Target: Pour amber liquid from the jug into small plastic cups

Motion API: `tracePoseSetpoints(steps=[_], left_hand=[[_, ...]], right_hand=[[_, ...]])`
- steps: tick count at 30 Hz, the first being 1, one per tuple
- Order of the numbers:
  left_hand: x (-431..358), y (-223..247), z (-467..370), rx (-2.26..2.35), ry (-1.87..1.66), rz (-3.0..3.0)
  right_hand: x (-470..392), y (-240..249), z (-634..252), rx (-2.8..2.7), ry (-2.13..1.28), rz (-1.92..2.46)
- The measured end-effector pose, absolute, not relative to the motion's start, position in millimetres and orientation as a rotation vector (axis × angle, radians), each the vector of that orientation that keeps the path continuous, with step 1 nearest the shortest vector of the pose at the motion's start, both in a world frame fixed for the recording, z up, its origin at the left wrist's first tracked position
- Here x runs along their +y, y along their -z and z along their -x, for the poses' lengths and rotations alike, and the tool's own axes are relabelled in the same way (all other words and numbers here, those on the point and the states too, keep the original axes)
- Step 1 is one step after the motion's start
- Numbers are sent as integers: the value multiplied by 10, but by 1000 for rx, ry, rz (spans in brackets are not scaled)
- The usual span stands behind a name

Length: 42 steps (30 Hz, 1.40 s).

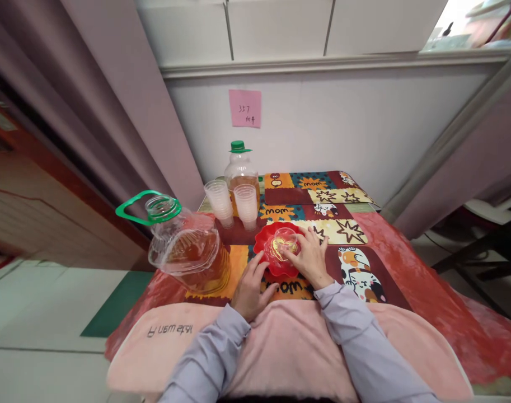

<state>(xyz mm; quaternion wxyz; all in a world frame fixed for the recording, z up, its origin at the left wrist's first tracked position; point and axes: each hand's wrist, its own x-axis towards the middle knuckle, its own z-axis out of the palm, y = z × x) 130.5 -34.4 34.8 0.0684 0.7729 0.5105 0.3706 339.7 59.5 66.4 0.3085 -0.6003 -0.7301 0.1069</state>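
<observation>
- Clear cup point(285, 236) is in the red dish point(262, 239) on our surface point(389, 252), over the gold print; our right hand point(313, 260) has its grip closed on it.
- Our left hand point(250, 286) is at the dish's near-left rim, grip apart, fingers loosely spread.
- Left of the dish we've got an uncapped jug point(192, 254) of amber liquid, green handle up top.
- Behind-left of the dish: two cup stacks point(245, 207), then a green-capped bottle point(239, 167) beyond them.
</observation>
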Motion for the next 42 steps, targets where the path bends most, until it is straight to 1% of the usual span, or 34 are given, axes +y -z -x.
tracePoseSetpoints(steps=[11, 18, 23, 26, 31, 36, 42], left_hand=[[-369, -414, -1286, 1470, -1149, -2302], [-415, -421, -1287, 1398, -1149, -2375], [-418, -402, -1283, 1409, -1173, -2399], [-418, -393, -1278, 1425, -1250, -2435], [-411, -393, -1291, 1589, -1411, -2398], [-396, -361, -1316, 1728, -1298, -2382], [-385, -350, -1321, 1722, -1215, -2385]], right_hand=[[658, -518, -3424, -1887, -342, 1559], [675, -538, -3665, -1707, -339, 1329], [728, -452, -3868, -1413, -507, 1525], [751, -437, -3894, -1351, -517, 1511], [668, -529, -3770, -1542, -404, 1302], [554, -521, -3596, -1824, -314, 1412], [508, -522, -3539, -1907, -297, 1478]])
